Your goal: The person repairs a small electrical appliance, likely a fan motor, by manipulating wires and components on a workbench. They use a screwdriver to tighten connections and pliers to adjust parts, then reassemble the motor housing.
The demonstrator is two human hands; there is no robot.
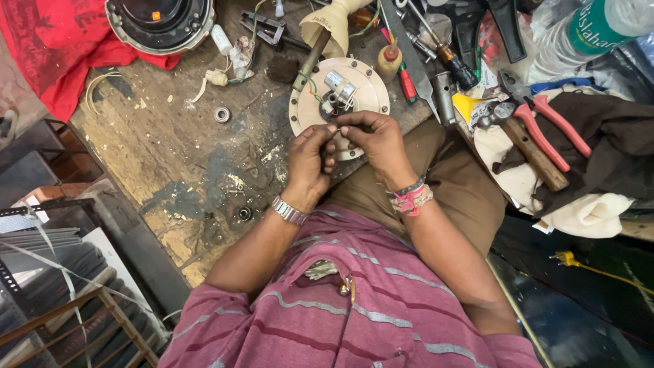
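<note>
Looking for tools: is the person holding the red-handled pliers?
No, the red-handled pliers lie on the cloth, away from both hands.

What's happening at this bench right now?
A person's left hand and right hand meet over a round cream-coloured motor plate lying on the worn wooden workbench. Their fingers pinch something small, seemingly thin wires; too small to tell. Red-handled pliers and a wooden-handled hammer lie to the right, untouched.
</note>
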